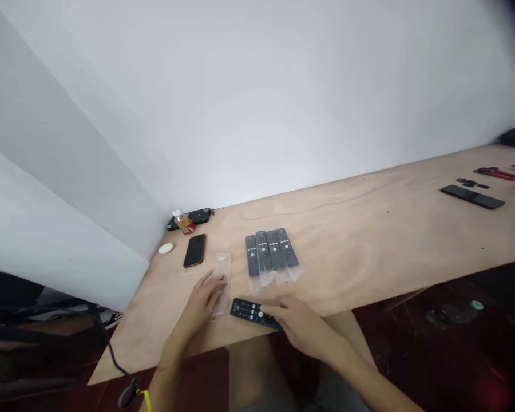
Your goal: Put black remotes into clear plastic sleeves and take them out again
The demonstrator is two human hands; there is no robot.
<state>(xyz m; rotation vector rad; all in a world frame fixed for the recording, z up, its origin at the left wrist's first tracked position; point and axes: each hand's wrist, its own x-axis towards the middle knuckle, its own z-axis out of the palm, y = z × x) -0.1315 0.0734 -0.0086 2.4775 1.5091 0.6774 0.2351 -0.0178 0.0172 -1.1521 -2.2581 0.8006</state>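
A black remote control [251,312] lies slantwise near the table's front edge, its button side up. My right hand [302,326] grips its right end, with the thumb on top and the other fingers mostly hidden. To the left, my left hand [203,297] rests with its fingers apart on a flat clear plastic sleeve [223,266]. Its fingertips touch the sleeve, which lies on the tabletop. Beyond the hands, several remotes in clear sleeves [275,250] lie side by side, slightly overlapping.
On the wooden table [347,229], a dark phone [195,250], a round pale disc [166,248], a bottle [184,222] and black devices [201,216] sit at left. Farther right are another dark phone-like slab [472,197] and red-handled tools [495,173]. A white wall stands behind.
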